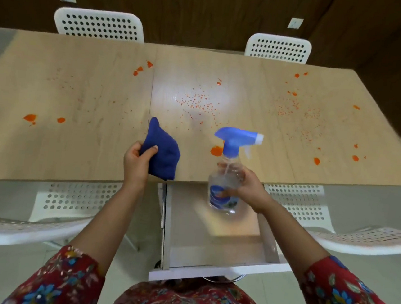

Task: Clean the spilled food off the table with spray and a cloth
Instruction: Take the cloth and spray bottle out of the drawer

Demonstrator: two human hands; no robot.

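Note:
A light wooden table (64, 93) is littered with orange spilled food (197, 102): fine crumbs in the middle and at the right, bigger blobs near the left, the far edge and the front. My left hand (137, 162) grips a bunched blue cloth (162, 148) above the table's near edge. My right hand (251, 188) holds a clear spray bottle (225, 186) by its body, just in front of the near edge. Its blue trigger head (238, 138) has its white nozzle pointing right.
An open white drawer (217, 242) sticks out under the table between my arms. White perforated chairs stand at the far left (99, 24) and far right (278, 48), and two more at the near left (39, 216) and near right (335, 223).

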